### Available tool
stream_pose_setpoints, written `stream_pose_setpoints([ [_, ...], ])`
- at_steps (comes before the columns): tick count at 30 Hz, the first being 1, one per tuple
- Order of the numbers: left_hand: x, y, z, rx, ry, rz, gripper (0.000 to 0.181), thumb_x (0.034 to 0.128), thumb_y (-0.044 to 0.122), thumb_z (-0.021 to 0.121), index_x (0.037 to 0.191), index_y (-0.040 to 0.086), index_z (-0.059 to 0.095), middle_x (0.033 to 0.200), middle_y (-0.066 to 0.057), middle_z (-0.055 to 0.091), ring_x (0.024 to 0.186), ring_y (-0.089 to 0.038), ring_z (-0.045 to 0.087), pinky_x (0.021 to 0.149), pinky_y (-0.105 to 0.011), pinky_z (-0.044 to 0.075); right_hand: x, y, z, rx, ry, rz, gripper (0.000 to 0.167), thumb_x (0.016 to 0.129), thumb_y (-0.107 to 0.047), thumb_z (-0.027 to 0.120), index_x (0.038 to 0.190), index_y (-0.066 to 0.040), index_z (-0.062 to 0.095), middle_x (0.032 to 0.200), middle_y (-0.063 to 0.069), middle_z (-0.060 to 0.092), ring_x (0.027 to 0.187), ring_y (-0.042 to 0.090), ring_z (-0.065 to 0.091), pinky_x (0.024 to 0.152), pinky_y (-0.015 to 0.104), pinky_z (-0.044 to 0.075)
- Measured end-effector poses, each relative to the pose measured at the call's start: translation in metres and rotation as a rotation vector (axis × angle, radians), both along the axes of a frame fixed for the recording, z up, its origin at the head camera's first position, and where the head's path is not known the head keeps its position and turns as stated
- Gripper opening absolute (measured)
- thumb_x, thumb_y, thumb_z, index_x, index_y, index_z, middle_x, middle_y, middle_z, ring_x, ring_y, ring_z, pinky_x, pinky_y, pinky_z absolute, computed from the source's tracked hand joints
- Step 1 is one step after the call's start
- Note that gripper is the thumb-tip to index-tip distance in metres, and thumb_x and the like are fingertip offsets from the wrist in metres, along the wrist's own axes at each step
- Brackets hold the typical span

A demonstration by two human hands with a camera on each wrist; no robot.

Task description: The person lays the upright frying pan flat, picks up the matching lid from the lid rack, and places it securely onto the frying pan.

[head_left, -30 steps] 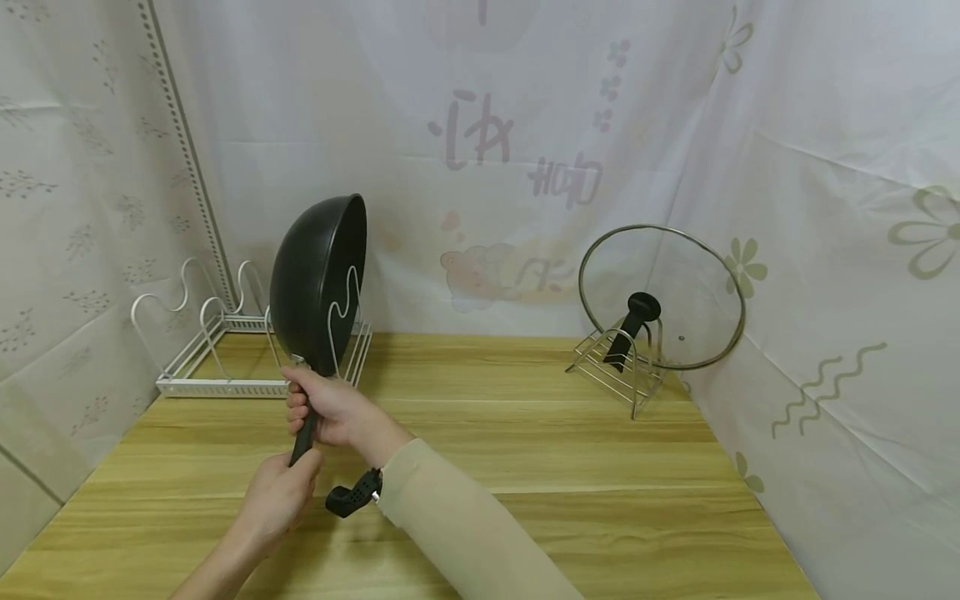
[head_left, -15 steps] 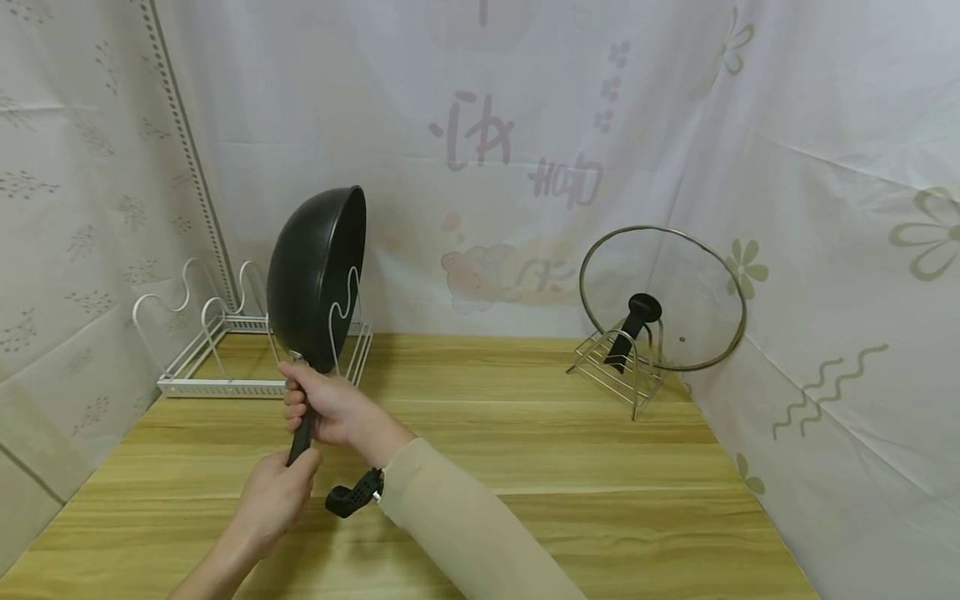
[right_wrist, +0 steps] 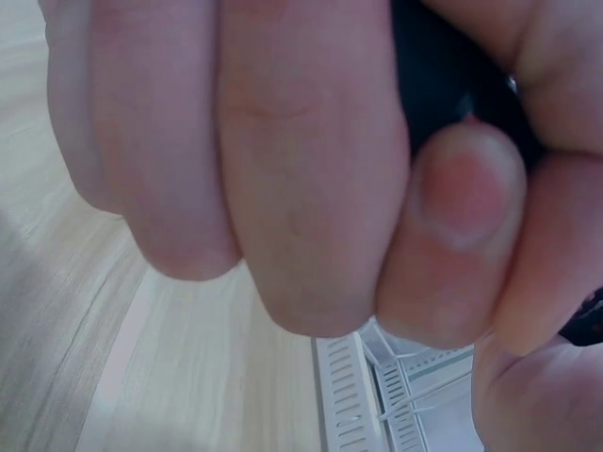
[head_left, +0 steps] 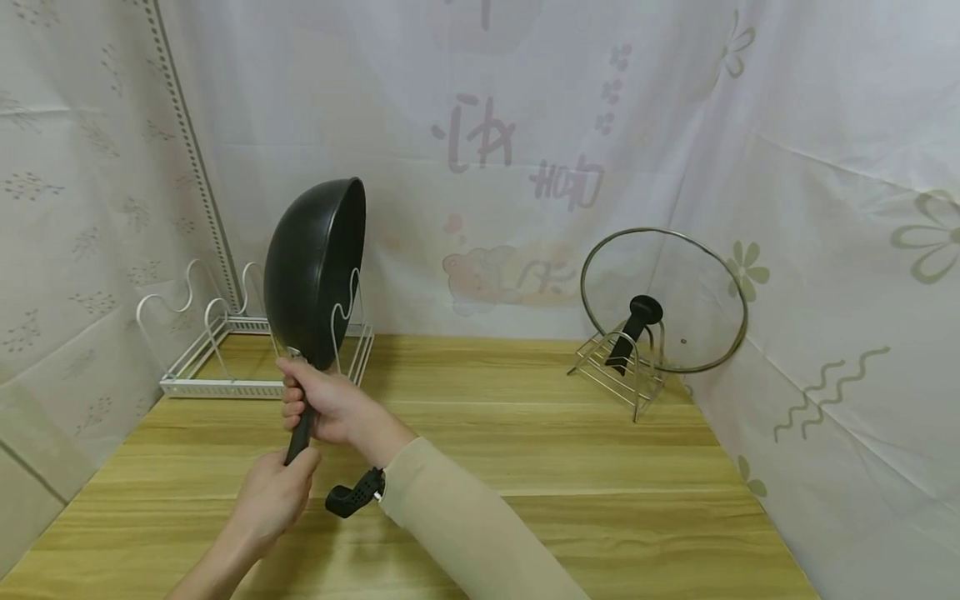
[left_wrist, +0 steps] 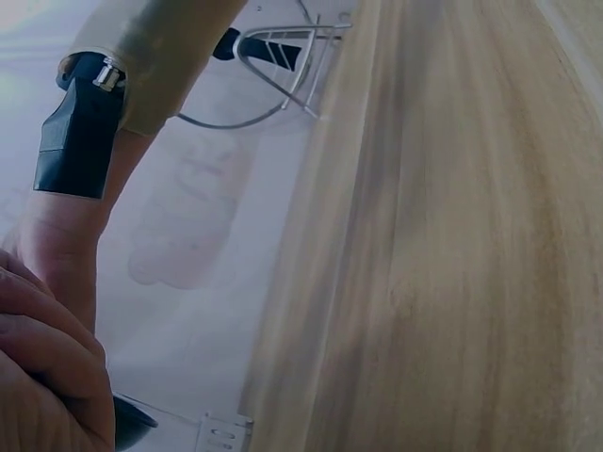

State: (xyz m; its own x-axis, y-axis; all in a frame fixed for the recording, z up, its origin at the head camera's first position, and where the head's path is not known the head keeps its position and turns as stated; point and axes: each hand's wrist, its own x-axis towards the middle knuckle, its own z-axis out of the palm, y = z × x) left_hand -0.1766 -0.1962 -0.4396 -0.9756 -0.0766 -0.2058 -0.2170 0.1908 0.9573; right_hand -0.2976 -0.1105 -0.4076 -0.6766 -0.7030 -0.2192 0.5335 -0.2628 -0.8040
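Note:
A black wok [head_left: 300,267], tilted up on its side with its inside facing right, is among the wire loops of the white rack [head_left: 225,388] in the head view; a loop crosses in front of its rim. My right hand [head_left: 333,404] grips the upper handle close to the wok. Lower down, my left hand [head_left: 277,492] holds the end of the handle [head_left: 300,433]. The right wrist view shows curled fingers [right_wrist: 301,179] around the black handle [right_wrist: 443,75]. Curled fingers [left_wrist: 52,367] of my left hand fill the lower left of the left wrist view.
At the right back of the wooden table [head_left: 525,458], a small wire stand [head_left: 636,392] holds a glass lid [head_left: 697,292] with a black knob and a black-handled piece beside it. Patterned curtains [head_left: 480,217] hang behind and at both sides.
The wok has risen slightly and shifted a little left, its rim higher above the rack. Both hands keep their hold on the handle.

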Motion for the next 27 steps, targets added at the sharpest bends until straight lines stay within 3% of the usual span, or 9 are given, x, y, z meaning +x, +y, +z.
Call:
stream_pose_setpoints([
  [27,0.004,-0.002,0.016,-0.112,0.022,0.033,0.039,0.1061,0.022,0.054,0.069,0.017,0.044,0.051,0.008,0.039,0.042,-0.009,0.034,0.041,-0.026,0.032,0.005,-0.001,0.022,-0.004,0.031,0.016,0.049,0.115,-0.038,0.056,0.07,-0.023,0.042,0.065,-0.011,0.033,0.054,0.003,0.032,0.054,0.018,0.034],
])
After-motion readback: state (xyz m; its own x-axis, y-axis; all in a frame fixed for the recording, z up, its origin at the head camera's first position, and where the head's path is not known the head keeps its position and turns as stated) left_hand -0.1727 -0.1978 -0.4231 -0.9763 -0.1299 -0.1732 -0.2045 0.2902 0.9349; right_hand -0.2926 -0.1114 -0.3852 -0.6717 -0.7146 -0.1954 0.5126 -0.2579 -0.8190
